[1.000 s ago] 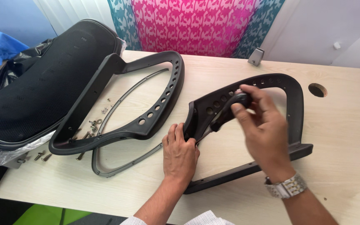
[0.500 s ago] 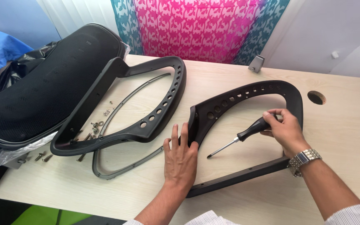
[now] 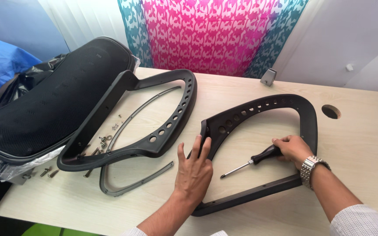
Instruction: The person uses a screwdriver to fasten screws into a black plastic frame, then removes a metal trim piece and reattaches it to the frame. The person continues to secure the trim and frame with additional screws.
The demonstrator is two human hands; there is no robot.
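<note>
Screwdriver (image 3: 249,161) now lowered inside black frame (image 3: 305,113) | right hand (image 3: 292,148) grasps handle | left hand (image 3: 194,171) released, flat, steadying frame | next: judged tip-to-screw alignment.

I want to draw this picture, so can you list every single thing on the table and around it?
chair armrest frame: 1, black, right part of table, under both hands
second armrest frame: 1, black, middle of table
thin grey ring: 1, grey, under the second frame
mesh chair back: 1, black, left edge
screws: several, metallic, loose at left
screwdriver: 1, black handle, inside the right frame
table: 1, pale wood, round hole at right
curtain: 1, pink and teal, behind
wristwatch: 1, silver, right wrist
left hand: flat on frame
right hand: holding screwdriver
</note>
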